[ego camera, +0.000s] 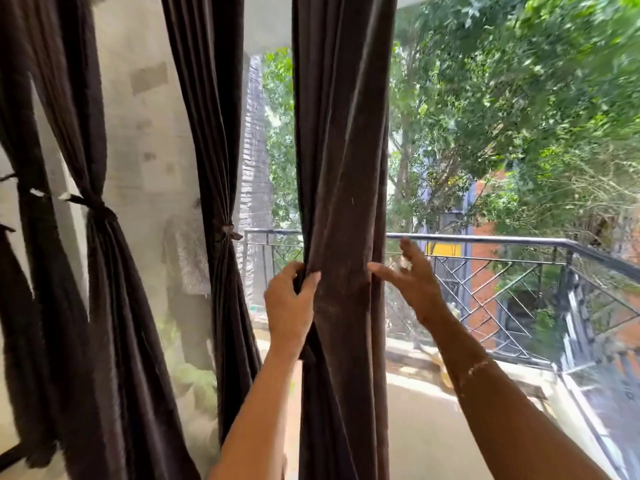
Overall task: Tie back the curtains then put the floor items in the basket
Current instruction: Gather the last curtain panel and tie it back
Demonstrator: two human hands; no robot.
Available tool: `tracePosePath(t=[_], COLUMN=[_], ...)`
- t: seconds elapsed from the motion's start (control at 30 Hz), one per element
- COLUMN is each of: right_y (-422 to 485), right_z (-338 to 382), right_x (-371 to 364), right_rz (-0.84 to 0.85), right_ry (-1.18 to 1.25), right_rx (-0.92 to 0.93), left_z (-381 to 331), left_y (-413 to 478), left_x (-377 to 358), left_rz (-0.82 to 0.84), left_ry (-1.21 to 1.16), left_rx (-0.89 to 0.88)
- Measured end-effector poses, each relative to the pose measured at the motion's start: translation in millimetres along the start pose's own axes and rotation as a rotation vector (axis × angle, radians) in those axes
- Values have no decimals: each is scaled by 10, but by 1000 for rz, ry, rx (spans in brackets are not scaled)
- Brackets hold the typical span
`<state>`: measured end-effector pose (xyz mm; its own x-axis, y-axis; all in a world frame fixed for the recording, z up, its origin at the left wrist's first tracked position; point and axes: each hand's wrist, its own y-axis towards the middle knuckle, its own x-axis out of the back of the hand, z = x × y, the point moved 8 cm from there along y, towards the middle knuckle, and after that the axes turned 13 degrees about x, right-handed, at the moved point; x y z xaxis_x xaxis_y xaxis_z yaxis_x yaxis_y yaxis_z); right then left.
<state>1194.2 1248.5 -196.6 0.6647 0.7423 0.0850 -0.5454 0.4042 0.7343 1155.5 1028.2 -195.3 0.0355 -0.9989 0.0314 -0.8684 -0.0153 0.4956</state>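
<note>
1. The left hand [289, 303] is raised in front of the person, its fingers curled round a fold on the left edge of the loose curtain [343, 168] and gripping it.
2. The right hand [414, 282] is spread, fingers straight and holding nothing. Its thumb tip reaches the same curtain's right edge, and the hand is blurred.
3. The loose curtain, dark brown, hangs untied between the two hands, bunched where the left hand holds it.
4. To the left, a second curtain [225, 168] is gathered by a tie [227, 232], and a third curtain [100, 271] further left is tied too.
5. Beyond lies a balcony floor [422, 427] with a dark metal railing [485, 241].
6. Farthest are green trees [519, 98].
</note>
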Motion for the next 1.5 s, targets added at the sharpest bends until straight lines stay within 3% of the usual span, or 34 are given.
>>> tracePosePath(t=[0.17,0.3,0.4,0.5,0.57,0.7,0.93,1.03,1.17,1.27,1.37,1.5], right_y=[180,203,222,65,-115,-396,-581,-598,-252,14,101,219], right_z=[-11,-15,50,178,302,468,445,302,166,114,189,212], right_x=[-476,-611,-548,-510,-600,-909,-1154,-1138,-600,-686,-805,-566], right_rz=[348,379,228,60,3,25,161,342,60,335,550,478], right_ry=[566,576,254,-446,-759,-920,-883,-420,43,169,27,-426], right_rx=[-144,-180,-8,174,215,377,513,459,332,182,123,158], left_z=[131,183,203,182,126,59,117,147,257,283,334,350], left_y=[188,331,408,372,292,209,213,361,495,533,576,742], left_x=[25,75,99,31,-36,-129,-258,-170,-147,-208,-242,-228], left_rz=[277,255,83,-61,-106,-104,167,188,418,592,653,511], left_ry=[-276,-263,-105,36,54,97,51,38,-140,-178,-158,-30], left_rx=[134,132,45,-7,-43,-108,-43,-13,135,191,211,183])
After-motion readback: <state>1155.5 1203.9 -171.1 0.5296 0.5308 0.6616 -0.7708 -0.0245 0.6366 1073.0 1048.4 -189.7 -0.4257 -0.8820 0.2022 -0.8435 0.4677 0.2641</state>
